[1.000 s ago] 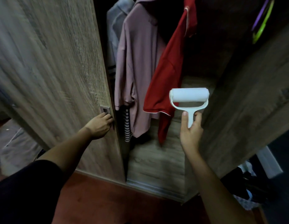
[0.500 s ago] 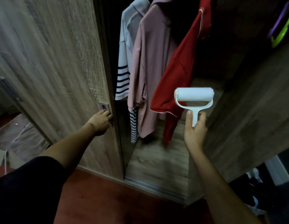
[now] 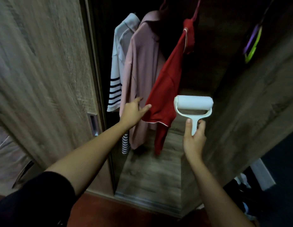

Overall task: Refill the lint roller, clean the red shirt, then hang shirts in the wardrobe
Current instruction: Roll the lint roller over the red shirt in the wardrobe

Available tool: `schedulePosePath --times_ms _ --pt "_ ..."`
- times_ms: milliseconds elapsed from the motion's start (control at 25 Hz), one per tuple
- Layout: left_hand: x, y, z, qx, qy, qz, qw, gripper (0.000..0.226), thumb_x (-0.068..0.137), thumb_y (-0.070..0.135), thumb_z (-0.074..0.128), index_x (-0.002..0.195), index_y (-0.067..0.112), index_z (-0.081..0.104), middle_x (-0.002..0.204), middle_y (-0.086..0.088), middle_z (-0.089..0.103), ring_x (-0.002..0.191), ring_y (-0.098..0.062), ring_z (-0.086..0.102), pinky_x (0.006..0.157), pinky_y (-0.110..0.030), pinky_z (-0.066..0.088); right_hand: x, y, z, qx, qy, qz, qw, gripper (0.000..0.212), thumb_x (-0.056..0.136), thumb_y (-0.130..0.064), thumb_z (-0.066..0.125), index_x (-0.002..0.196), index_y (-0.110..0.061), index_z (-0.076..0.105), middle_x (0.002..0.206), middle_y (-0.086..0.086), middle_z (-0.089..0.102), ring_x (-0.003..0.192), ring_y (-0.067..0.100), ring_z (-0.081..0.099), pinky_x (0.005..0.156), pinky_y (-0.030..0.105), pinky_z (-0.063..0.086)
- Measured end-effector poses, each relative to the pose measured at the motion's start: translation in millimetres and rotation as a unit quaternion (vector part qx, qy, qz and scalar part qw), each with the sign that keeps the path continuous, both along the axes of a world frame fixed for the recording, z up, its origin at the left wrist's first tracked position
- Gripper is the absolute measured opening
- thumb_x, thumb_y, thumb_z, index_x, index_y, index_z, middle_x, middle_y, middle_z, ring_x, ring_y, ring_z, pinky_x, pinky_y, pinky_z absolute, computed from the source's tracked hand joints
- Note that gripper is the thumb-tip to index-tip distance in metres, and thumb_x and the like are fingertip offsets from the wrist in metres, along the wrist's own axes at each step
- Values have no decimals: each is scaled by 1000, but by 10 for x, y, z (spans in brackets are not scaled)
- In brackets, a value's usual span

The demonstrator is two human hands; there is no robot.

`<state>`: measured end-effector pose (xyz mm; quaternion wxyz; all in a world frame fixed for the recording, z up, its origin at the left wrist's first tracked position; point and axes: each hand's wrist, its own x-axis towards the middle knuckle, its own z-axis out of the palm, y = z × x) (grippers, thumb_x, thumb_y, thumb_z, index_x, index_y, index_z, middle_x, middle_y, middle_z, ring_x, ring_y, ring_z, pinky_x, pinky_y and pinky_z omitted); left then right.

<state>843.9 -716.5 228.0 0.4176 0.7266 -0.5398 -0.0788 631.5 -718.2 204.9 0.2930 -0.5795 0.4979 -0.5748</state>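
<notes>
wardrobe (image 3: pixel 149 176): striped shirt (image 3: pixel 117 66), pink shirt (image 3: pixel 142 71), red shirt (image 3: pixel 165 89) hang inside | left hand (image 3: pixel 131 113): spread wide, holding nothing, by red shirt's sleeve hem | right hand (image 3: pixel 194 141): grips lint roller (image 3: pixel 194 104) handle

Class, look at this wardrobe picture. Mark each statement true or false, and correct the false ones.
1. The right hand grips the lint roller by its handle. True.
2. The left hand holds the door handle. False: it is away from the handle, fingers stretched out toward the hanging shirts.
3. The red shirt hangs to the right of the pink shirt. True.
4. The red shirt lies on the wardrobe floor. False: it hangs from a hanger.
</notes>
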Motion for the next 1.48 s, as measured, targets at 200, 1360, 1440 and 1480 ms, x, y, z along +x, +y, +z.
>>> schedulePosePath --times_ms 200,1360,1440,1480 --pt "-194 -186 -1 -53 42 21 998 23 84 30 66 87 7 68 76 -8 54 75 -18 52 67 -23 35 -180 -105 -1 -5 -11 -12 1000 14 93 -32 51 96 -19 48 84 2 64 70 12 59 57 15 37" --pt "1450 365 772 -308 43 117 943 35 89 30 61 59 16 49 52 1 44 50 -2 36 48 -21 30 1831 -274 304 -35 63 186 980 15 92 -41 47 90 -29 56 63 1 64 63 21 63 52 31 35" --pt "1505 318 740 -327 59 103 938 35 86 38 59 57 23 47 50 6 42 48 0 35 47 -19 30 1868 -29 -52 -19 100 245 964 10 90 -47 47 82 -42 51 55 -8 59 52 7 58 50 29 37" --pt "1525 306 718 -335 69 98 934 36 84 42 57 56 23 46 51 6 43 47 0 35 47 -18 30 1878 15 -102 -21 110 252 961 11 90 -48 48 79 -45 50 52 -12 57 49 3 55 49 27 35"
